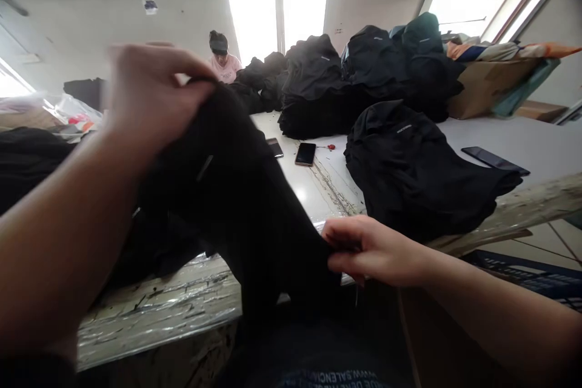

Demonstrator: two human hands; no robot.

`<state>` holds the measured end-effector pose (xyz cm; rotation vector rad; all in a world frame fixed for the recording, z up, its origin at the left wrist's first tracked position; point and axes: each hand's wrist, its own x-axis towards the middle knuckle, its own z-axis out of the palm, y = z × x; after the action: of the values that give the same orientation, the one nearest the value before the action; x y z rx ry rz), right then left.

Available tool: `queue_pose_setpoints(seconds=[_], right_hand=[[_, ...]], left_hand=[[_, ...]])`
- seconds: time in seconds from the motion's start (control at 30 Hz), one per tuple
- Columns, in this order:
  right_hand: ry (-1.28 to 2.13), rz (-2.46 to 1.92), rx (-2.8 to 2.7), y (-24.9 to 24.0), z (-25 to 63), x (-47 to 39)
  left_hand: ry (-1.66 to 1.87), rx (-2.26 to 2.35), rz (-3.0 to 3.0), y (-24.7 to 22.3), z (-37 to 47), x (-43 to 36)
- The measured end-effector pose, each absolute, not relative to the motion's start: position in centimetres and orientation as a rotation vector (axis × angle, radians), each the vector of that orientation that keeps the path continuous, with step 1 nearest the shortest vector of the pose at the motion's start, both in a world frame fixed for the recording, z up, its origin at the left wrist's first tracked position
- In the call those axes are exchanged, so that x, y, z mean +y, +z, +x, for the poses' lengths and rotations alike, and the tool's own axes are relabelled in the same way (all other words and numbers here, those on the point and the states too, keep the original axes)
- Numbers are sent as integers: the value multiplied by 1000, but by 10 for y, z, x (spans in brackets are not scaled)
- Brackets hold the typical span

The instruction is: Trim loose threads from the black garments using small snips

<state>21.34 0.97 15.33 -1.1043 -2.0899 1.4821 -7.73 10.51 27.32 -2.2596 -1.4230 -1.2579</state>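
A black garment point(245, 194) hangs stretched between my two hands in front of the table edge, a small light mark on its upper left part. My left hand point(159, 88), raised at the left and slightly blurred, pinches its upper edge between thumb and fingers. Lower down at the right, my right hand point(364, 250) has its fingers closed on the garment's other side. Beyond my right hand, a stack of black garments point(404, 163) with small light lettering lies on the white table point(336, 170).
Tall piles of black garments point(313, 85) stand at the back, beside a cardboard box point(486, 88). Phones point(305, 154) and a dark flat object point(495, 160) lie on the table. A person point(226, 63) is behind it. A blue crate point(527, 273) sits low at the right.
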Motion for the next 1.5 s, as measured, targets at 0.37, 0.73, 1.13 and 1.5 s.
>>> queue_pose_setpoints(seconds=[0.37,0.73,1.13,1.5], right_hand=[[723,-1653,-2096,13,274,26],[569,-1554,-2333,6,235,36],[500,-1020,-2596,-2,250,2],[651,-1332,-2280,0,265,22]], left_hand=[[-439,-1375,-2890,82,-74,69],[-533,-1708,-2811,6,-135,-25],[-1109,-1958,-2822,-13,-120,-76],[-2363,-3317,-1649,11,-100,-47]])
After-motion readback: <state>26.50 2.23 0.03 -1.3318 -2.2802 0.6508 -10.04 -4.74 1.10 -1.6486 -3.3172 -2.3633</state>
